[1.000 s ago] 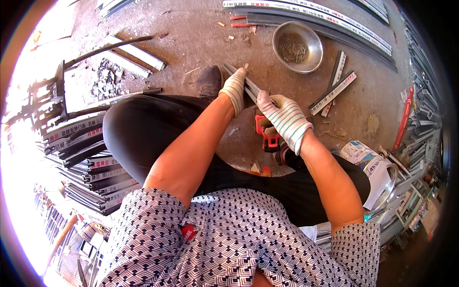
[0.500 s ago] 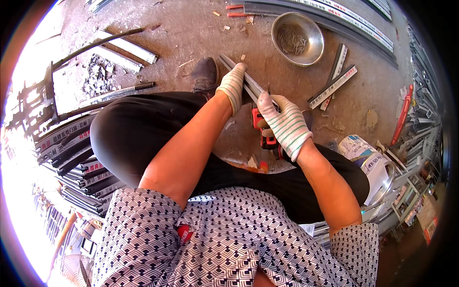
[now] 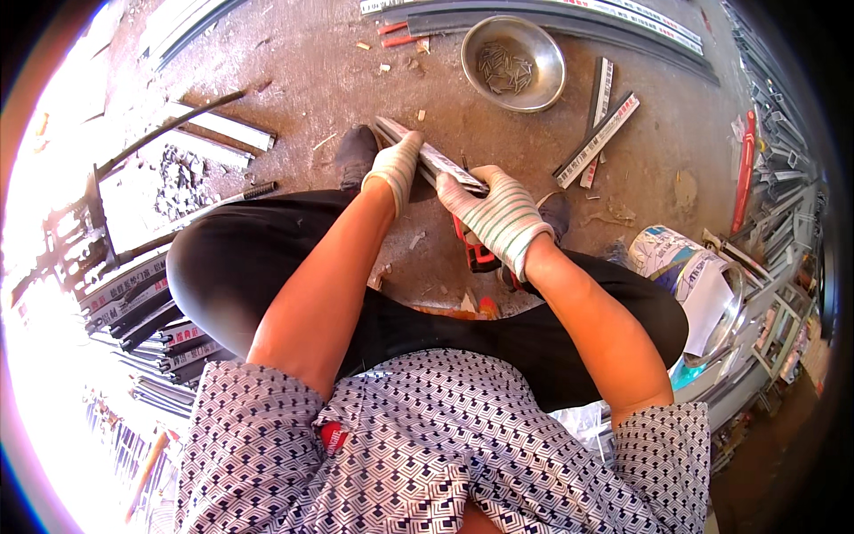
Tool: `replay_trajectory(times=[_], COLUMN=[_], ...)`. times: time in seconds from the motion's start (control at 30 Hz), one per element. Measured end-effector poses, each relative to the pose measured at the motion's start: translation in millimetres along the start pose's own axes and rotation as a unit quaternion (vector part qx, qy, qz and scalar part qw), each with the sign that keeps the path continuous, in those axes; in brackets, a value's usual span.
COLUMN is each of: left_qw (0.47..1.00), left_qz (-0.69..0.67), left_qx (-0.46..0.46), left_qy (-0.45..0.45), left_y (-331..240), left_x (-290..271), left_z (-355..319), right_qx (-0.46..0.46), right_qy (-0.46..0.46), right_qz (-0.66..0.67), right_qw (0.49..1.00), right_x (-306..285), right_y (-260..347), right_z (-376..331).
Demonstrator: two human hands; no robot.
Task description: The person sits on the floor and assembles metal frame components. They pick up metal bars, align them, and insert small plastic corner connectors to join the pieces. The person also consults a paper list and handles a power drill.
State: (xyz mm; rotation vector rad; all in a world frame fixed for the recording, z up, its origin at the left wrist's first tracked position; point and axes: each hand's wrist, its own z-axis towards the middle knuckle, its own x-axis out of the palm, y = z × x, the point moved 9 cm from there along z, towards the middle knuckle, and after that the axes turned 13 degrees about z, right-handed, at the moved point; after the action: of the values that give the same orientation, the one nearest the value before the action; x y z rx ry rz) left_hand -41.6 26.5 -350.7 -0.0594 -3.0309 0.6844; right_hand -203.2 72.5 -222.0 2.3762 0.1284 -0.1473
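Observation:
I sit low over a concrete floor, both hands in striped work gloves. My left hand (image 3: 394,166) grips the far part of a short metal profile strip (image 3: 433,157) that runs diagonally between my feet. My right hand (image 3: 498,212) closes over the near end of the same strip. Under my right hand, a red and black power tool (image 3: 476,252) stands on the floor, partly hidden by the glove. My black trousers and patterned shirt fill the lower part of the view.
A round metal bowl (image 3: 513,62) with several small screws sits ahead. Two short profile pieces (image 3: 597,133) lie to its right. Long metal profiles (image 3: 569,13) run along the top; stacked ones (image 3: 142,307) lie left. A white bucket (image 3: 689,271) stands right.
Both hands stay on the strip, with only a slight shift in grip. The view has tilted a little, so the bowl and floor sit differently in the picture.

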Motion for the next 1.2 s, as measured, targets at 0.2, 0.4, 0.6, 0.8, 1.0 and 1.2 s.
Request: replay_trajectory(times=[0.2, 0.4, 0.6, 0.8, 1.0, 1.2], left_qw=[0.983, 0.998, 0.997, 0.985, 0.953, 0.934], left_qz=[0.184, 0.031, 0.049, 0.153, 0.261, 0.319], left_qx=[-0.002, 0.034, 0.055, 0.085, 0.129, 0.081], left_qy=[-0.012, 0.043, 0.033, 0.0, -0.081, -0.137], left_y=[-18, -5, -18, -8, 2, 1], left_x=[-9, -23, -24, -39, -49, -60], left_z=[-75, -61, -84, -82, -75, -79], right_qx=[-0.013, 0.182, 0.193, 0.146, 0.111, 0.177], right_qy=[0.056, 0.071, 0.155, 0.144, 0.118, 0.126], right_qz=[0.009, 0.321, 0.236, 0.214, 0.19, 0.198], right_qw=[0.998, 0.927, 0.94, 0.955, 0.968, 0.956], right_x=[18, 21, 43, 55, 63, 76], right_y=[-5, -13, -11, -11, -18, -30], right_z=[-6, -24, -33, -32, -16, -13])
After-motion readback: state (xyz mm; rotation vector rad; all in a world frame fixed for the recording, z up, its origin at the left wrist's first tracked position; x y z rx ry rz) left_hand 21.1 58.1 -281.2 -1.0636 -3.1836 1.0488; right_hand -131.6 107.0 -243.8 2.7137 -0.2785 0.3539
